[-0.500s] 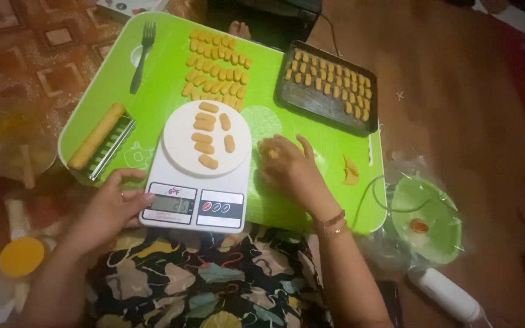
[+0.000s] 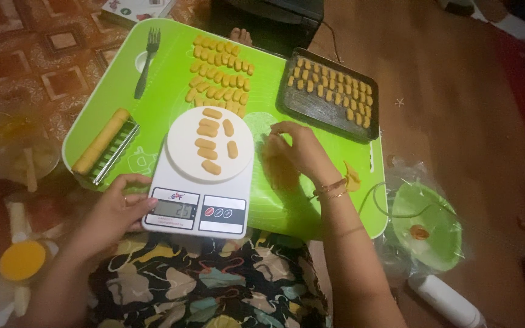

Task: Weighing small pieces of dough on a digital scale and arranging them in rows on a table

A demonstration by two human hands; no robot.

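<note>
**Dough pieces on the scale, both hands at the mat**

Wooden flooring and a patterned red-brown rug surround a bright green plastic work mat [image 2: 165, 91] laid on the floor. At the mat's near edge sits a white digital kitchen scale [image 2: 199, 203] with a round white platform; six short orange-yellow dough pieces [image 2: 211, 141] lie on the platform.

The left hand [image 2: 120, 206] rests against the scale's left front corner, fingers curled loosely around the edge beside the display, thumb on top. The right hand [image 2: 296, 152] lies palm down on the mat just right of the platform, fingers spread and slightly bent; whether it holds anything underneath cannot be determined.

Beyond the scale, further dough pieces are set in rows [image 2: 220, 76] on the mat. A dark rectangular baking tray [image 2: 323, 109] at the mat's far right corner holds more rows. A black fork [image 2: 147, 61] lies at the far left, and a long dough log on a ridged metal cutter [image 2: 104, 146] lies at the left edge.
</note>
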